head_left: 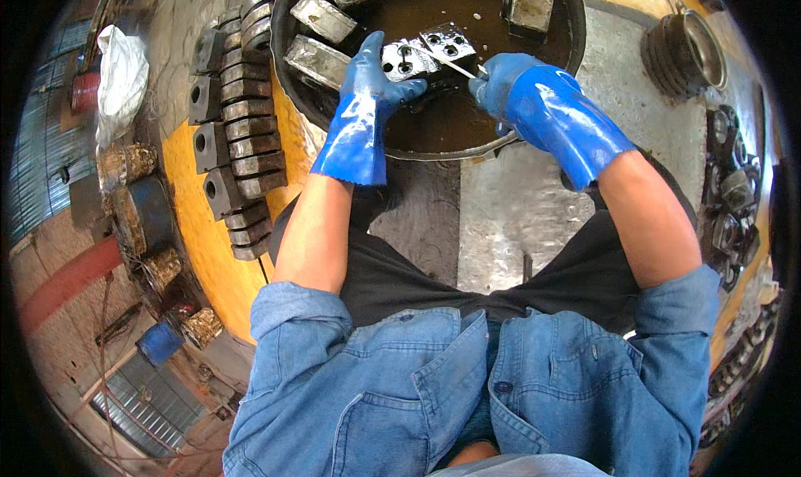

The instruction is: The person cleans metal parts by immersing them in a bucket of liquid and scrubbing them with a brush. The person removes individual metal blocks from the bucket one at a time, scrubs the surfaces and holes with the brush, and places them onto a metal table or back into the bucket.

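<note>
Inside the round black basin (534, 139), open brown liquid lies toward the near rim, between the left hand (371, 72) and right hand (501, 80). The far half is crowded: grey metal blocks (321, 18) lean along the left wall and another block (527, 1) at the back right. Left of the basin, a stacked row of blocks (242, 118) closes that side. The bare grey plate (509, 218) before the basin is open.

One package is showing — a white plastic bag (122, 70) is lying crumpled at the upper left of the frame.
</note>
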`<move>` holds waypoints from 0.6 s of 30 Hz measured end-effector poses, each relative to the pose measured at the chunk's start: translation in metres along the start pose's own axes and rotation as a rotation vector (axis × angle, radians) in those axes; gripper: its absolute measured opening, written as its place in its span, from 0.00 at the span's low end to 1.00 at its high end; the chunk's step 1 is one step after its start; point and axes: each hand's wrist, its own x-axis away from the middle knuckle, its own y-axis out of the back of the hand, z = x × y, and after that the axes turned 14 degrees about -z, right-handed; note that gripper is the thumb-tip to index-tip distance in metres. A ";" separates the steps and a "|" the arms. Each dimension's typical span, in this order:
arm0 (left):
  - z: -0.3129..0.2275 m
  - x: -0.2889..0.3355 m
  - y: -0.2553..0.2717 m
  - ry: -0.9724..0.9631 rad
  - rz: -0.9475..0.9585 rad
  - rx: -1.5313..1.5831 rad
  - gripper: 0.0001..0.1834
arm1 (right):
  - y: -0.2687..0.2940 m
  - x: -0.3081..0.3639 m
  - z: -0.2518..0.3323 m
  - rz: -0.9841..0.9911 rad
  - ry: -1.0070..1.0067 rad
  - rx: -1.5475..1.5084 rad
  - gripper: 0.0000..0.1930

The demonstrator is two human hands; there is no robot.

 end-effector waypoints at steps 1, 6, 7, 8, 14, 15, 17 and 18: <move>0.000 0.000 -0.001 0.018 0.005 0.010 0.63 | -0.001 0.004 -0.003 0.050 -0.049 -0.147 0.17; 0.013 0.000 -0.005 0.019 0.005 0.060 0.63 | 0.005 -0.004 -0.017 0.190 0.030 -0.219 0.18; 0.012 0.000 -0.004 0.012 0.004 0.054 0.63 | 0.011 -0.008 -0.014 0.234 -0.011 -0.172 0.18; 0.011 0.000 -0.003 0.006 0.003 0.048 0.63 | 0.010 -0.006 -0.019 0.161 0.047 -0.190 0.18; -0.009 0.003 0.005 -0.012 0.016 -0.026 0.63 | 0.002 -0.008 -0.008 0.086 -0.084 -0.127 0.18; -0.004 0.004 0.003 -0.023 0.011 -0.029 0.63 | 0.001 0.004 -0.015 0.006 0.048 -0.183 0.18; 0.005 0.002 0.001 -0.049 -0.004 -0.034 0.63 | 0.002 0.013 -0.028 0.001 0.291 -0.261 0.15; 0.011 0.001 0.000 -0.039 -0.001 -0.027 0.63 | 0.002 0.007 -0.028 0.049 0.269 -0.225 0.15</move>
